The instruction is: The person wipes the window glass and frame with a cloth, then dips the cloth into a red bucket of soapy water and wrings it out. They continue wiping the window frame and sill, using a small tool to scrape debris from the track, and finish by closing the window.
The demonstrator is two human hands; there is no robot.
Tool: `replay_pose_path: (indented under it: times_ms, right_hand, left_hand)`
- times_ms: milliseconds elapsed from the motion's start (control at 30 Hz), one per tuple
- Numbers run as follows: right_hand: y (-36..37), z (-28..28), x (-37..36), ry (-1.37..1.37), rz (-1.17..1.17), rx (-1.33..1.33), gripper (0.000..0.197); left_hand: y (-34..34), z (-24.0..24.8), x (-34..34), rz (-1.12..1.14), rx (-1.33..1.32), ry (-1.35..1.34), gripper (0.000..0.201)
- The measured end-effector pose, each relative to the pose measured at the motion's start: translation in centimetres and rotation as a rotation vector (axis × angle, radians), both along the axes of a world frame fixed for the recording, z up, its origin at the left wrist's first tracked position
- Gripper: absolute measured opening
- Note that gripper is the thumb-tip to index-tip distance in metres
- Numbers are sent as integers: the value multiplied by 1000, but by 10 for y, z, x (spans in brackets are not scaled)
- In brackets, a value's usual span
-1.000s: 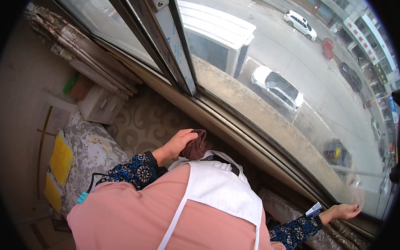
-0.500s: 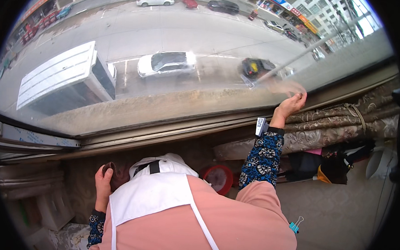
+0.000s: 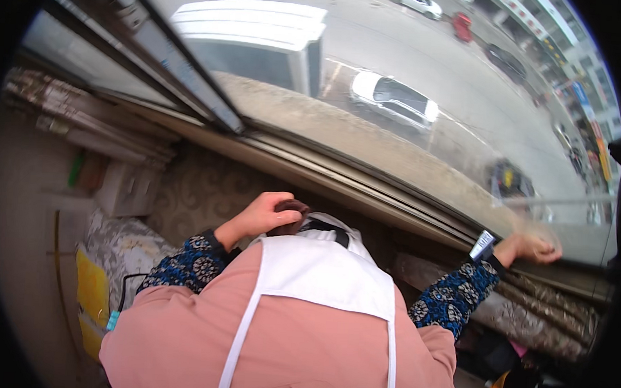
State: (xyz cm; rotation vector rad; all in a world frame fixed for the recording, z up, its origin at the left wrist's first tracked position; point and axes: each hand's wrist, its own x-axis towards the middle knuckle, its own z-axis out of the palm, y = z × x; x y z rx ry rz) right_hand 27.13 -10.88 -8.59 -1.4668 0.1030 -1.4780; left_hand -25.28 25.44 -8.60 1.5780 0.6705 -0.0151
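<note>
My left hand [image 3: 260, 214] is closed around a dark brown bundle [image 3: 293, 208] that looks like cloth. It is held near the chest, on the room side of the window sill [image 3: 312, 164]. Over at the right, my right hand [image 3: 532, 248] is up by the window pane [image 3: 568, 239], its fingers curled in, with a faint reflection beside them. Whatever those fingers hold, if anything, is hidden. A small white-and-grey device [image 3: 483, 245] sits at the right wrist.
Metal window frame [image 3: 184, 61] crosses the upper left. Bunched patterned curtains hang at both sides, the left curtain [image 3: 83, 115] near a white drawer unit [image 3: 129, 188]. A yellow panel [image 3: 93, 288] stands lower left. Outside lie a street and a parked white car [image 3: 394, 100].
The view has swung to the left. My left hand has come up and inward with the brown bundle, nearer the sill. My right hand is still by the glass, fingers curled.
</note>
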Motion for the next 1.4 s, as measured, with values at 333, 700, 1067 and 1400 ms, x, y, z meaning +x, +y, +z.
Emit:
replay_pose_path:
  times_ms: [333, 700, 1067, 1400]
  right_hand:
    - [7, 17, -62, 158, 370, -48, 33]
    - [122, 28, -221, 395, 1061, -253, 17]
    - [241, 40, -303, 394, 1911, -995, 16]
    - [245, 8, -309, 601, 2003, -1069, 19]
  left_hand:
    - [45, -11, -26, 344, 0, -110, 27]
    - [107, 29, -41, 701, 713, -62, 70]
    - [134, 30, -37, 661, 112, -433, 68]
    - [136, 33, -38, 539, 266, -425, 59]
